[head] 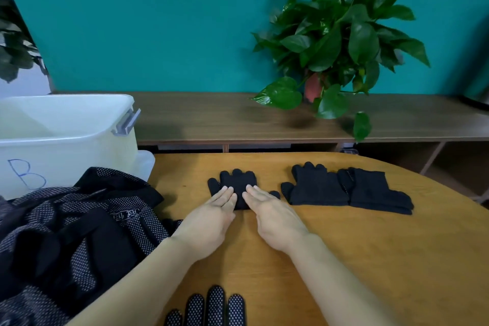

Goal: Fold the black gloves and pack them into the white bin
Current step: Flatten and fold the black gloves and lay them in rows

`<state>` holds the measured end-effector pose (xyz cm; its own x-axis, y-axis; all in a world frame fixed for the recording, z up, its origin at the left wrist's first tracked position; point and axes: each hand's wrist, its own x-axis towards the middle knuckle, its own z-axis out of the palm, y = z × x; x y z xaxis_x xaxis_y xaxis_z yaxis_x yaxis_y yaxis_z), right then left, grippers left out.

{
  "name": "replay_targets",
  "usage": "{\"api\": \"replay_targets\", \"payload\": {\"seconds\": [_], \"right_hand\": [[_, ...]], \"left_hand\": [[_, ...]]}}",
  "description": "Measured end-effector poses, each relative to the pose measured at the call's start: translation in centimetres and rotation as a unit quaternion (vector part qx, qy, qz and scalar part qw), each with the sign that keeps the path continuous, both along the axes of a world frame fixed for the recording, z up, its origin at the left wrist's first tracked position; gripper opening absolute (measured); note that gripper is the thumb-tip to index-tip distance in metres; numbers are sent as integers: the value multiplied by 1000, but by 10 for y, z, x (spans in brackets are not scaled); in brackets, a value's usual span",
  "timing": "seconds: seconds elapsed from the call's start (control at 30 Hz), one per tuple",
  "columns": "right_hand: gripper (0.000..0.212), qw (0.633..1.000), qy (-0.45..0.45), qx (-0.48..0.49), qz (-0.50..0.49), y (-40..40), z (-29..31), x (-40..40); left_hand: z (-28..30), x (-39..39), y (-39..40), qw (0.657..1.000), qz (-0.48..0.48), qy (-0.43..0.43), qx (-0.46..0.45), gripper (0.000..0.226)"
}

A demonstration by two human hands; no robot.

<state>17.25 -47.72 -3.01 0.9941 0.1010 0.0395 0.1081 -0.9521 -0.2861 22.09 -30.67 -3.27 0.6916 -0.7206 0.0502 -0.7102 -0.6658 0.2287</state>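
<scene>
The round-edged yellow wooden table [344, 259] fills the lower part of the view, and behind it a long dark brown wooden shelf [211, 116] runs along the teal wall. On the shelf stands a leafy green plant in a reddish pot [336, 34]. At the left edge of the table stands the translucent white plastic bin [66, 145] with a grey clip handle and a blue letter B on its wall; nothing shows inside it. In front of the bin lies a big loose heap of black gloves with white dots [74, 225].

On the right of the table two folded black glove pairs [346, 188] lie flat, touching each other side by side. In the middle lies one black knitted glove pair [238, 182], its finger ends pointing to the shelf. The left hand [209, 219] and the right hand [272, 217] both rest on its near part, palms down, fingers straight and together, pressing it flat without gripping; the fingertips reach about the middle of the glove, and its far half is uncovered. At the bottom edge lies one more dotted black glove [211, 307], between the forearms.
</scene>
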Motion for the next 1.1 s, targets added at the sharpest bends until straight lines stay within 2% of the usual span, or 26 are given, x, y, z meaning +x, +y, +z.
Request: {"api": "replay_targets", "payload": {"seconds": [0.23,0.4,0.57,0.73,0.9,1.1], "right_hand": [[64,1000,8,-30,3,1,5,1],[64,999,-1,-47,11,5,20,-27],[52,999,2,-34,4,20,41,-91],[54,1000,-2,6,-29,37,55,-159],[55,999,-4,30,-22,67,55,-209],[56,999,-26,22,18,109,48,-220]], "left_hand": [[0,4,2,1000,0,16,9,55],[14,-21,17,998,17,28,-46,59],[33,-70,49,996,22,21,-83,57],[40,-126,89,992,35,27,-121,57],[25,-172,123,990,60,25,-124,83],[23,-210,141,992,58,20,-114,72]]}}
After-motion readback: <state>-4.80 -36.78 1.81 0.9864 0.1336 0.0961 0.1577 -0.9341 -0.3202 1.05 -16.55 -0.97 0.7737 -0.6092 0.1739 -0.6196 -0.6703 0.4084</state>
